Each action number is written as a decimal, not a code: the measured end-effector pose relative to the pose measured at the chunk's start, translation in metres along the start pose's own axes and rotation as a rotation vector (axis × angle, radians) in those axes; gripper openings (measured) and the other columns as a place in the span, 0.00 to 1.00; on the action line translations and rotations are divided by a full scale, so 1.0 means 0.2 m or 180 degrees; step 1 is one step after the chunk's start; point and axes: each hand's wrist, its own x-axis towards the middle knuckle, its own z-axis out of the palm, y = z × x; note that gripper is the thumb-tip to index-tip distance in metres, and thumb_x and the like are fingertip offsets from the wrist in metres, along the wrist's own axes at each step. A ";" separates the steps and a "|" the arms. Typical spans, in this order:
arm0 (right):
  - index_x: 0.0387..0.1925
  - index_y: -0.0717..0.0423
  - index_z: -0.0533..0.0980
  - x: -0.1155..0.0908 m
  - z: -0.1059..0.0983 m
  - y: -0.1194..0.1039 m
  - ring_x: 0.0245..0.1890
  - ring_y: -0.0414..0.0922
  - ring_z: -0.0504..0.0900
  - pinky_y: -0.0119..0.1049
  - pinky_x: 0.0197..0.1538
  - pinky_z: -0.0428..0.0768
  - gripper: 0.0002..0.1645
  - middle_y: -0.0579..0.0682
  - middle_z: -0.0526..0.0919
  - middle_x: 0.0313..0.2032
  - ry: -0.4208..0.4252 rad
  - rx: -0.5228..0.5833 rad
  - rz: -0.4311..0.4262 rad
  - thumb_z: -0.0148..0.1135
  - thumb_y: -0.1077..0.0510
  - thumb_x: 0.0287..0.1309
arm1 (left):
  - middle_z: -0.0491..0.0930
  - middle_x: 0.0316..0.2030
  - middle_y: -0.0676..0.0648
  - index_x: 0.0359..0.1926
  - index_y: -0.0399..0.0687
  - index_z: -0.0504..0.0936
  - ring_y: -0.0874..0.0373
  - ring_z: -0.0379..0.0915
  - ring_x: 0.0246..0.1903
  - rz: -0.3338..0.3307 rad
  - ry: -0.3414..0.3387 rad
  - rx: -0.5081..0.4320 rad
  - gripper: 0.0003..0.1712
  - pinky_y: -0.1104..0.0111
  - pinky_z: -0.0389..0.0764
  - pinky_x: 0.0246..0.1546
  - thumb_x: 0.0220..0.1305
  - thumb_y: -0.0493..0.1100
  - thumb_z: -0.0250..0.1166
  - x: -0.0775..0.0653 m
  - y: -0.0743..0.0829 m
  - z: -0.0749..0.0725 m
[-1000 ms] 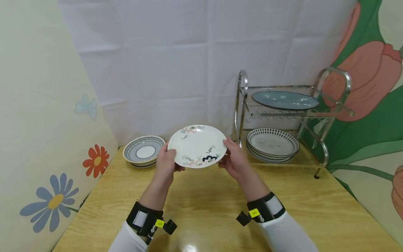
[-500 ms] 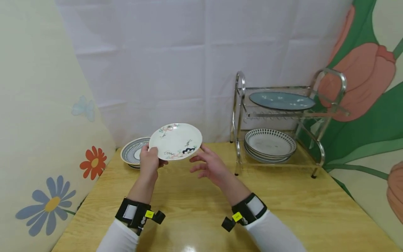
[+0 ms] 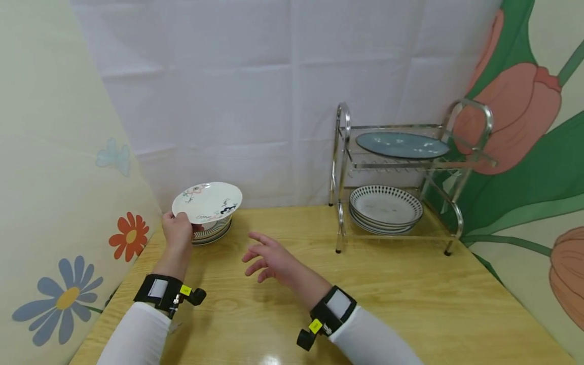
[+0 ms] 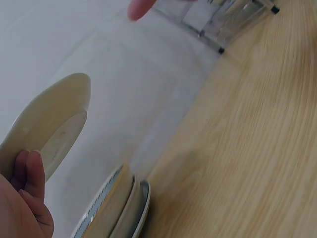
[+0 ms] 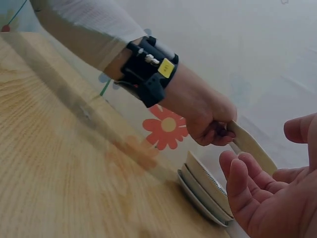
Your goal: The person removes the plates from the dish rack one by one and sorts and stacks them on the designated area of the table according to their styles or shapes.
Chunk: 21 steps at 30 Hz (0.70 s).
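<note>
My left hand [image 3: 177, 232] grips the near left rim of a white plate [image 3: 207, 202] with pink flowers and dark lettering, thumb on top. In the left wrist view its curled fingers [image 4: 33, 173] press the plate's underside [image 4: 52, 124]. The plate hangs above a small stack of striped plates [image 3: 214, 233] at the back left of the table and hides most of it; the left wrist view shows a gap between plate and stack [image 4: 116, 208]. My right hand [image 3: 274, 258] is over the table to the right of the stack, holding nothing, its fingers spread and relaxed.
A two-tier chrome dish rack [image 3: 342, 172] stands at the back right. A blue oval plate [image 3: 401, 145] lies on its upper tier, and a stack of black-patterned plates [image 3: 385, 208] on the lower. White cloth [image 3: 219, 101] hangs behind the wooden table [image 3: 255, 314].
Both hands held the white plate at first; the right hand has let go and drawn back toward the table. The left hand has carried the plate left, over the striped stack.
</note>
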 end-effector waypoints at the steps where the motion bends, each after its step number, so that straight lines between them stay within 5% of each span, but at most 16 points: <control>1: 0.80 0.46 0.55 0.00 0.02 0.02 0.30 0.43 0.87 0.31 0.25 0.80 0.37 0.54 0.84 0.45 -0.0006 -0.0025 0.0041 0.52 0.50 0.75 | 0.75 0.47 0.48 0.73 0.45 0.53 0.63 0.76 0.20 -0.0028 0.0034 0.0000 0.25 0.73 0.82 0.24 0.79 0.40 0.37 0.02 0.00 -0.01; 6: 0.78 0.46 0.60 0.01 0.09 0.08 0.29 0.44 0.87 0.31 0.23 0.78 0.35 0.54 0.84 0.44 -0.0058 -0.0101 0.0181 0.54 0.49 0.74 | 0.70 0.49 0.48 0.74 0.46 0.50 0.62 0.75 0.23 -0.0238 0.0149 0.0043 0.26 0.73 0.82 0.26 0.79 0.40 0.37 0.07 -0.03 -0.06; 14: 0.75 0.45 0.64 -0.01 0.17 0.13 0.27 0.44 0.86 0.31 0.21 0.76 0.32 0.52 0.85 0.40 -0.0154 -0.0167 0.0232 0.55 0.52 0.74 | 0.73 0.49 0.46 0.77 0.45 0.58 0.63 0.75 0.20 -0.0216 0.0319 0.0261 0.28 0.70 0.84 0.26 0.80 0.39 0.38 0.12 -0.11 -0.09; 21: 0.74 0.44 0.65 -0.02 0.18 0.14 0.26 0.44 0.85 0.31 0.20 0.76 0.32 0.51 0.85 0.38 -0.0112 -0.0180 0.0257 0.57 0.52 0.72 | 0.69 0.46 0.47 0.76 0.44 0.55 0.64 0.72 0.16 -0.0359 0.0428 0.0364 0.27 0.73 0.81 0.23 0.79 0.40 0.39 0.14 -0.15 -0.12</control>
